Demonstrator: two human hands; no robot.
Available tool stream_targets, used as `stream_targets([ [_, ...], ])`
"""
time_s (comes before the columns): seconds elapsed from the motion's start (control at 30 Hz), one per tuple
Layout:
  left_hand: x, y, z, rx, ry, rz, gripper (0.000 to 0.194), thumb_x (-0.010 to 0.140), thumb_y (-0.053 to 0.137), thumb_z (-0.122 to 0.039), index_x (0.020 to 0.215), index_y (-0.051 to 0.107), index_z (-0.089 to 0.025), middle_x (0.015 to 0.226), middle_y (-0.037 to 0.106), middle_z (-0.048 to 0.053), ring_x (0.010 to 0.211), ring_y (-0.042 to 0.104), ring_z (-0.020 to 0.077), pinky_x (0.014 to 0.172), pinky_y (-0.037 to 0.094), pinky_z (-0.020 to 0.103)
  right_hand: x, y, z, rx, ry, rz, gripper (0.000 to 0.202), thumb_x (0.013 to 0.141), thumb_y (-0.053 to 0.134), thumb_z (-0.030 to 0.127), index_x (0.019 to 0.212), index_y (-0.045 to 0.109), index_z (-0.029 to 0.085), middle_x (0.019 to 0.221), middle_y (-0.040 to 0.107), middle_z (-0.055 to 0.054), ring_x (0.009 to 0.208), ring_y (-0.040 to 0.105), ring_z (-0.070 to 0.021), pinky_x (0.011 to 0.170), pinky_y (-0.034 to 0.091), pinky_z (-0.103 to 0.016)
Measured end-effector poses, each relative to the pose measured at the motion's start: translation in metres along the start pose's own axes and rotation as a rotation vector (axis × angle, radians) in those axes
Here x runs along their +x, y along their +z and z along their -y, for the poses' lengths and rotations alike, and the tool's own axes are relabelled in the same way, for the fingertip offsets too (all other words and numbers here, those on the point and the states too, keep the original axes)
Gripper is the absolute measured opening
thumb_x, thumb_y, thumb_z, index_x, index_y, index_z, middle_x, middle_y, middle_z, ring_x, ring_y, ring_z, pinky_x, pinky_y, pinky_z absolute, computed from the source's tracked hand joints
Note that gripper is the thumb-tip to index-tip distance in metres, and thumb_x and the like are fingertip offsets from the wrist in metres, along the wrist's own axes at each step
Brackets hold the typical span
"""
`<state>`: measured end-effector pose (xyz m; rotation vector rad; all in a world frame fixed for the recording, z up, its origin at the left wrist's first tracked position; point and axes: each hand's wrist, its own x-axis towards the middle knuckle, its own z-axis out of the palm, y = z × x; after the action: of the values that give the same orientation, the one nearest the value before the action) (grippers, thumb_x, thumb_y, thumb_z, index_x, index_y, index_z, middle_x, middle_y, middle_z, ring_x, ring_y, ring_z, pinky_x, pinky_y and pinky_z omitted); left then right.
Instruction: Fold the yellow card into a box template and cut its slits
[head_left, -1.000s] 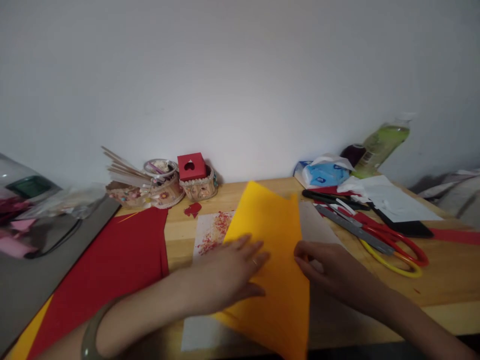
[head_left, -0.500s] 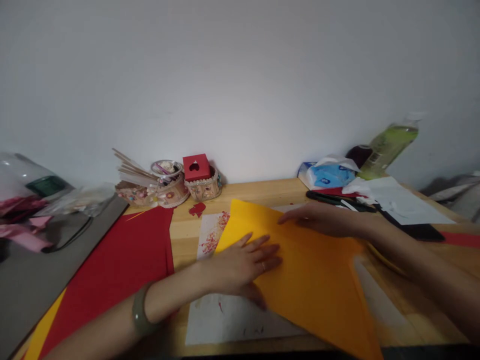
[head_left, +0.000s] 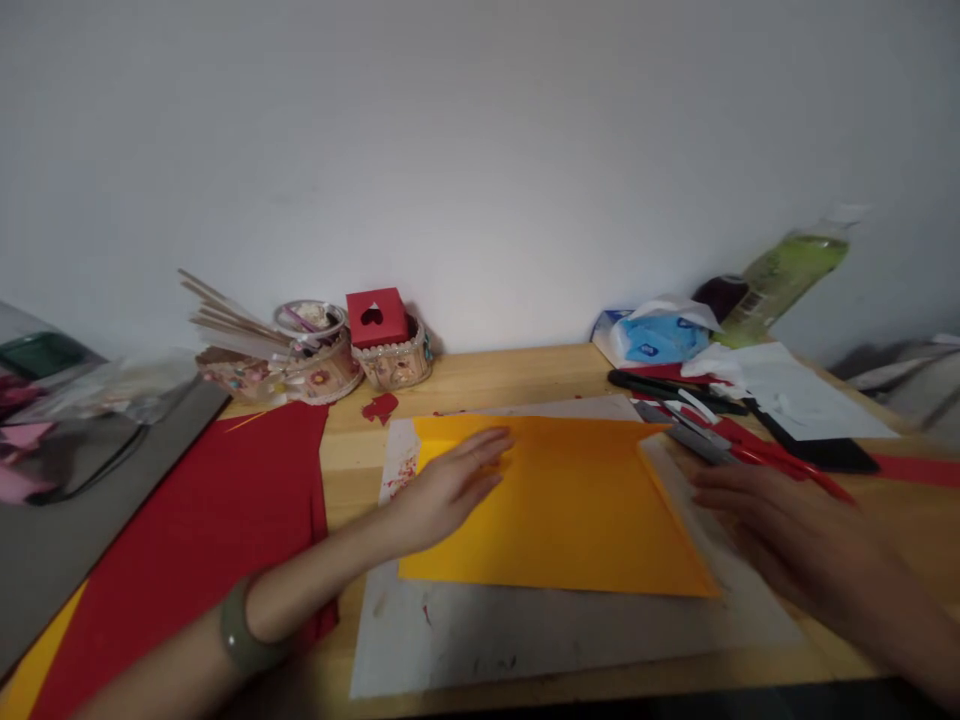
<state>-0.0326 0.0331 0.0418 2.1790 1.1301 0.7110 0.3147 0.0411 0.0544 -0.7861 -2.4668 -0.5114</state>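
Rotated since half a second ago, the orange rectangular paper sheet now lies flat and square on the grey cutting mat on the wooden tabletop. Left hand presses its near-left part, fingers spread flat. Right hand has left the sheet, blurred, fingers loosely open just past its right edge. Red-handled scissors lie beyond those fingers.

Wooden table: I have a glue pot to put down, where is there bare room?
Bare wood shows between the red paper and the white mat, and along the wall between the heart box and tissue pack. The right side is crowded with scissors and papers.
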Motion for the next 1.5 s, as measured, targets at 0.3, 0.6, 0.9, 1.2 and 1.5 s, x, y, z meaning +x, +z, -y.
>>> stream_targets([
  [0.3,-0.04,-0.047,0.042,0.432,0.344,0.015,0.046,0.084,0.041,-0.001,0.122,0.056,-0.021,0.12,0.064,0.006,0.114,0.058,0.0182,0.096,0.049,0.036,-0.053,0.028,0.014,0.28,0.277,0.246,0.042,0.087,0.05,0.025,0.128,0.049,0.028,0.134,0.052,-0.008,0.121,0.051,-0.0264,0.092,0.051,-0.042],
  [0.6,-0.078,-0.049,0.049,0.469,0.156,0.2,0.046,0.089,0.049,-0.018,0.134,0.045,-0.028,0.136,0.052,0.002,0.128,0.045,0.0189,0.104,0.042,0.039,-0.031,0.032,0.019,0.219,0.159,0.07,0.03,0.086,0.047,0.017,0.11,0.063,0.024,0.103,0.07,-0.009,0.094,0.066,-0.0241,0.074,0.058,-0.038],
  [0.9,-0.082,-0.045,0.041,0.535,0.217,0.246,0.069,0.08,0.061,-0.051,0.14,0.036,-0.028,0.139,0.048,0.008,0.128,0.044,0.0282,0.102,0.04,0.051,-0.037,0.019,0.013,0.42,0.316,0.223,0.027,0.088,0.046,0.02,0.104,0.067,0.025,0.103,0.07,-0.008,0.096,0.067,-0.0217,0.078,0.057,-0.034],
  [1.2,-0.085,-0.037,0.046,0.56,0.379,0.078,0.039,0.097,0.032,-0.026,0.132,0.048,-0.025,0.125,0.061,0.002,0.127,0.046,0.0185,0.101,0.045,0.036,-0.051,0.019,0.016,0.404,0.339,0.327,0.026,0.085,0.055,0.026,0.111,0.059,0.026,0.108,0.067,-0.006,0.103,0.063,-0.0244,0.083,0.055,-0.04],
  [1.5,-0.085,-0.03,0.053,0.562,0.365,-0.07,0.031,0.093,0.044,-0.021,0.122,0.056,-0.021,0.114,0.067,0.005,0.116,0.056,0.0183,0.096,0.049,0.03,-0.048,0.02,0.023,0.532,0.533,0.301,0.011,0.087,0.054,0.033,0.092,0.059,0.024,0.097,0.067,-0.007,0.087,0.065,-0.0214,0.07,0.055,-0.034],
])
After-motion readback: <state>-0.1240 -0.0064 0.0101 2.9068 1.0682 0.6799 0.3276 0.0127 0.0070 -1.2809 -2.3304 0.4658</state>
